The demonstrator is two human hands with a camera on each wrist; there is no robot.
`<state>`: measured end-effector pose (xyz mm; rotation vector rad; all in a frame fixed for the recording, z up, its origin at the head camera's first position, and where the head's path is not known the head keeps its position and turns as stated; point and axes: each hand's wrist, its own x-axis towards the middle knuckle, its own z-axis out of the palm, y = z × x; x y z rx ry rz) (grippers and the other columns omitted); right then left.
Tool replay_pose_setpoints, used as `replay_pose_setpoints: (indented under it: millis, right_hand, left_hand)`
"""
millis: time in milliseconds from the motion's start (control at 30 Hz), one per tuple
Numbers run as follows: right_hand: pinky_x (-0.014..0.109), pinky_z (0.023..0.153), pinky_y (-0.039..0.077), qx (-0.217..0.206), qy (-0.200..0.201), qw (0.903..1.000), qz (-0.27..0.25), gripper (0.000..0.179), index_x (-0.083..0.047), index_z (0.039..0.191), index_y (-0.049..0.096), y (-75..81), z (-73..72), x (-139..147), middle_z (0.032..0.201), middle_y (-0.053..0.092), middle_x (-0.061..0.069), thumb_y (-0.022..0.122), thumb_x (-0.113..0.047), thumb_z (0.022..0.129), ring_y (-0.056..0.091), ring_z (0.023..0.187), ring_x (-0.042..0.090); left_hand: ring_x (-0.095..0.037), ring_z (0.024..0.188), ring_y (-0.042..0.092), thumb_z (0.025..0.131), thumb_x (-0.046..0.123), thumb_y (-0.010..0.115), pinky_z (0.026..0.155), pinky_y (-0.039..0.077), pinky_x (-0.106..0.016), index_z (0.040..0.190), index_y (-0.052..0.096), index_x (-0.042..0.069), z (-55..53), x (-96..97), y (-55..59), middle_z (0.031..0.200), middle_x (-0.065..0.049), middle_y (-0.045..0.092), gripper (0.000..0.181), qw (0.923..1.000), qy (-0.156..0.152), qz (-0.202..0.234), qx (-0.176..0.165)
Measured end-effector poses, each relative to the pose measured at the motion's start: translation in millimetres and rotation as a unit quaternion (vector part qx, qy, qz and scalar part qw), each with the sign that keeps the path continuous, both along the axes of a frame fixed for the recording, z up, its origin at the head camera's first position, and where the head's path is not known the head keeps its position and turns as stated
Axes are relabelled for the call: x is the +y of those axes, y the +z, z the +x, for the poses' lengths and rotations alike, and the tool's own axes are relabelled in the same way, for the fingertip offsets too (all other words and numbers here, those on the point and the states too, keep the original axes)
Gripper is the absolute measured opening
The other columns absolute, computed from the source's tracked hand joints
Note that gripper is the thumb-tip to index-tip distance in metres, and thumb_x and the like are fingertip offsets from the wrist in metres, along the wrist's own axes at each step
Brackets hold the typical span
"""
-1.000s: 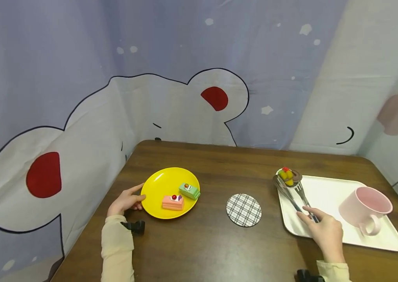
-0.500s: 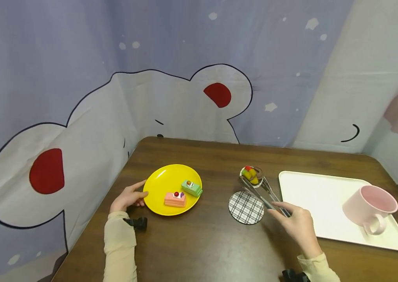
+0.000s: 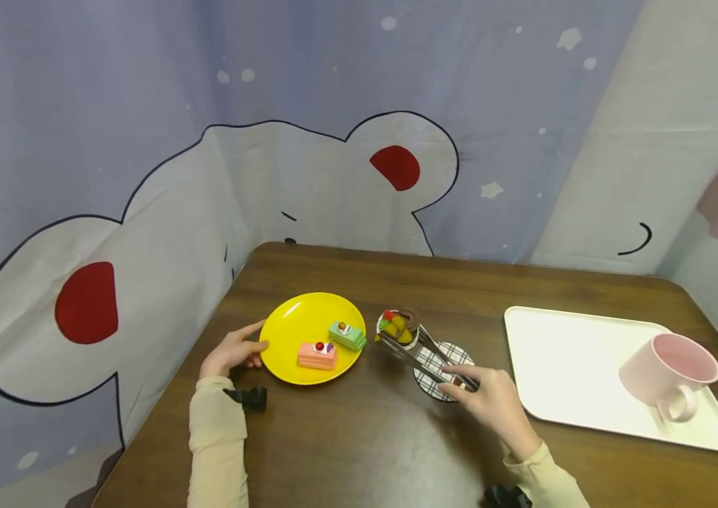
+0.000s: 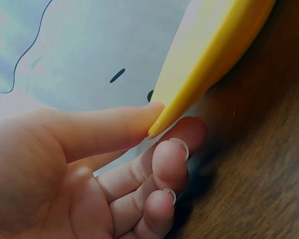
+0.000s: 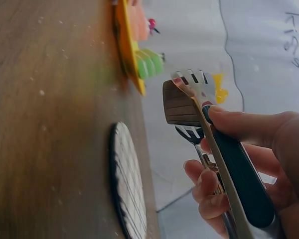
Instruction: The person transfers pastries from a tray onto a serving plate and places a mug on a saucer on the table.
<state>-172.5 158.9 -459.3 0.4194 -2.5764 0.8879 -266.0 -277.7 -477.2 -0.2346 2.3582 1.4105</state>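
Observation:
My left hand pinches the near-left rim of the yellow plate, thumb over the edge and fingers beneath, as the left wrist view also shows. On the plate lie a pink toy cake slice and a green one. Metal tongs with dark handle grips are held between the thumb and fingers of my right hand. Their slotted tips clasp a brown toy cupcake topped with yellow fruit and a red piece. The cupcake is just right of the plate, raised above the table in the right wrist view.
Under the tongs in the head view is a round checkered coaster. A white tray at the right carries a pink mug. The wooden table ends at a patterned curtain behind.
My right hand has carried the cupcake in the tongs leftward, from the tray's far-left corner past the coaster toward the plate. My left hand keeps its hold on the plate.

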Motion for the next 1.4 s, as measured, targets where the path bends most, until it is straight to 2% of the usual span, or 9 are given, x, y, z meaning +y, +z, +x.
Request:
replay_pose_setpoints:
  millis: [267,400,533,600,700,967,1233,1400]
  right_hand:
    - [0.026,0.058,0.045,-0.019,0.011,0.9997,0.013,0.022,-0.017,0.091,0.079,-7.9,-9.3,-12.7,0.08,0.076,0.002,0.083,-0.025,0.071,0.034,0.052,-0.003]
    - [0.026,0.057,0.045,-0.031,0.01,0.9994,0.013,0.021,-0.016,0.091,0.079,-8.7,-15.4,-17.7,0.077,0.075,0.003,0.083,-0.023,0.071,0.032,0.051,-0.001]
    - [0.03,0.061,0.048,-0.031,0.017,0.9993,0.011,0.022,-0.015,0.092,0.079,-9.5,-21.4,-23.6,0.081,0.076,0.002,0.083,-0.023,0.072,0.051,0.054,0.007]
    - [0.034,0.065,0.052,-0.027,0.022,0.9993,0.012,0.022,-0.014,0.092,0.079,-9.9,-24.2,-27.2,0.084,0.076,0.002,0.083,-0.024,0.072,0.064,0.064,0.014]
    - [0.037,0.069,0.053,-0.024,0.027,0.9992,0.015,0.023,-0.014,0.092,0.079,-10.5,-28.0,-33.2,0.086,0.076,0.002,0.083,-0.024,0.072,0.071,0.076,0.02]
    - [0.026,0.063,0.047,-0.047,0.043,0.9979,0.015,0.021,-0.013,0.091,0.079,-9.7,-36.5,-49.1,0.079,0.075,0.001,0.081,-0.024,0.073,0.065,0.069,0.014]
    - [0.024,0.059,0.041,-0.064,0.056,0.9959,0.029,0.022,-0.014,0.093,0.079,-8.1,-46.5,-60.7,0.078,0.074,0.0,0.08,-0.027,0.075,0.049,0.058,0.007]
    - [0.023,0.058,0.041,-0.068,0.07,0.9949,0.024,0.022,-0.013,0.093,0.079,-6.4,-54.4,-68.2,0.075,0.073,-0.001,0.08,-0.027,0.076,0.051,0.058,0.005]
  left_hand:
    - [-0.009,0.054,0.056,0.097,0.02,0.057,0.058,0.047,-0.02,0.153,0.026,0.005,0.0,0.2,-0.5,0.061,0.003,0.057,0.065,1.0,0.002,0.0,0.003]
    - [-0.009,0.055,0.056,0.097,0.02,0.057,0.059,0.047,-0.02,0.153,0.026,0.006,-0.1,-0.2,0.0,0.062,0.003,0.058,0.065,1.0,0.002,-0.001,0.003]
    - [-0.009,0.056,0.056,0.097,0.021,0.057,0.06,0.047,-0.021,0.153,0.026,0.007,-0.8,-1.0,0.4,0.062,0.003,0.058,0.065,1.0,0.001,-0.002,0.002]
    - [-0.009,0.056,0.056,0.097,0.022,0.058,0.06,0.047,-0.021,0.153,0.027,0.007,-1.1,-1.2,0.6,0.062,0.003,0.058,0.066,1.0,0.001,-0.002,0.001]
    - [-0.009,0.056,0.055,0.097,0.023,0.058,0.06,0.047,-0.021,0.153,0.027,0.007,-1.3,-1.2,0.8,0.063,0.003,0.058,0.066,1.0,0.001,-0.003,-0.001]
    - [-0.009,0.057,0.055,0.097,0.021,0.058,0.06,0.047,-0.02,0.153,0.027,0.007,0.0,1.4,1.3,0.064,0.003,0.057,0.066,1.0,0.004,-0.006,-0.003]
    - [-0.009,0.056,0.055,0.097,0.019,0.057,0.059,0.046,-0.02,0.153,0.027,0.006,0.5,2.1,1.6,0.063,0.002,0.057,0.065,1.0,0.005,-0.003,0.0]
    - [-0.009,0.056,0.055,0.097,0.019,0.057,0.06,0.047,-0.021,0.153,0.027,0.006,0.3,2.3,1.7,0.063,0.002,0.057,0.064,1.0,0.007,-0.006,0.001]
